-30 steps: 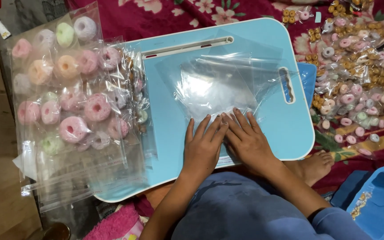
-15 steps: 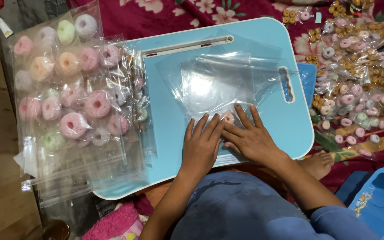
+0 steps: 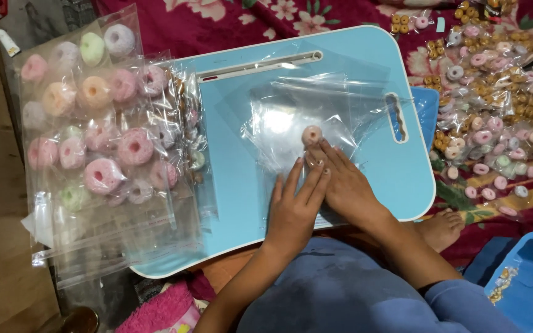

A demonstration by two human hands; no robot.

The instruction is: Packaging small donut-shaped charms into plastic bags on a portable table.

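My left hand [image 3: 294,206] lies flat, fingers spread, on the near edge of a clear plastic bag [image 3: 291,117] that rests on a light blue lap tray [image 3: 235,185]. Beside it and touching it, my right hand [image 3: 343,179] also lies flat on the bag. Its fingertips touch a small pale pink ring [image 3: 311,134], which looks to be inside the bag. More clear bags lie stacked under and around that one.
Left of the tray lies a pile of clear bags holding pink, orange and green rings [image 3: 100,148]. To the right, several loose small rings [image 3: 495,92] are scattered on a red flowered cloth. A blue container [image 3: 525,283] sits at lower right, and a bare foot [image 3: 442,228] shows by the tray.
Both hands have slid forward over the bag. The pink ring came into view at my right fingertips and has moved further away from me.
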